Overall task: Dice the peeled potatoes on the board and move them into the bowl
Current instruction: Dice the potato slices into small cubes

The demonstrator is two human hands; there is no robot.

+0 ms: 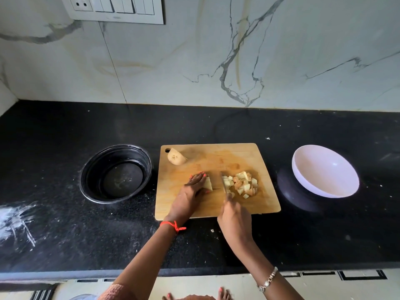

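A wooden cutting board [216, 204] lies on the black counter. My left hand [190, 191] presses down on a pale potato piece [208, 184] near the board's middle. My right hand [234, 215] grips a knife [224, 184], its blade standing just right of that piece. A heap of diced potato cubes [242, 184] sits right of the blade. A potato half [176, 156] rests at the board's far left corner. A white bowl [324, 172] stands tilted to the right of the board, with nothing in it.
A black round bowl [115, 173] sits left of the board. The marble wall with a switch panel [112, 8] rises behind the counter. White smears mark the counter at the left. Small scraps lie near the counter's front edge.
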